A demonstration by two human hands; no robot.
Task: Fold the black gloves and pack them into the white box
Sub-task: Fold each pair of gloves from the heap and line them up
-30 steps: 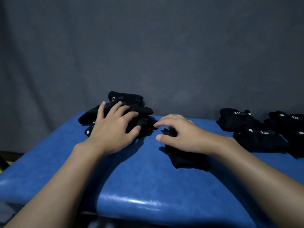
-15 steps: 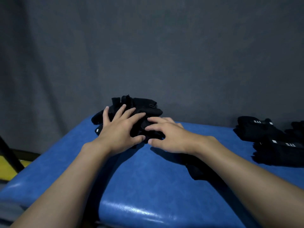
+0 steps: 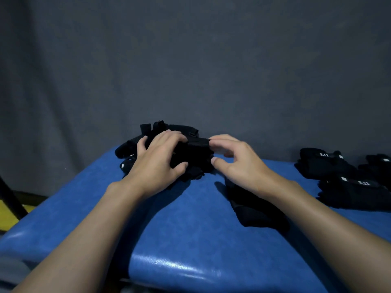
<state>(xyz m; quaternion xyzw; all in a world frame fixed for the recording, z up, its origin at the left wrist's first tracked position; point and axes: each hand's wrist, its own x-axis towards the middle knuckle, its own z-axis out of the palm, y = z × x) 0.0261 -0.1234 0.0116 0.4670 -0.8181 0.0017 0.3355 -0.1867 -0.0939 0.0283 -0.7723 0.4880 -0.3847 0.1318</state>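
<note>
Head view, dim light. Blue padded tabletop [image 3: 190, 240] fills the lower half of the frame; grey cloth backdrop [image 3: 190, 60] behind it. A loose pile of black gloves [image 3: 169, 132] sits at the tabletop's far edge, just left of frame centre. Left hand [image 3: 157, 163] lies palm down on the pile, fingers curled over the top and thumb pressed against the near side, grasping the bundle. Right hand [image 3: 234, 159] comes in from the right, fingertips pinching a black flap [image 3: 197, 143] at the pile's upper right edge, thumb extended below and touching the fabric. One single glove [image 3: 254, 208] lies flat on the tabletop under the right forearm, apart from the pile. At the right edge of the frame, a second group of gloves [image 3: 342, 178], with white "5.11" labels showing, lies in stacked bundles, well apart from the hands. Lower left of the frame: a dark bar [image 3: 10, 199] and a yellow patch [image 3: 8, 214] beyond the tabletop's edge. White box not in view.
</note>
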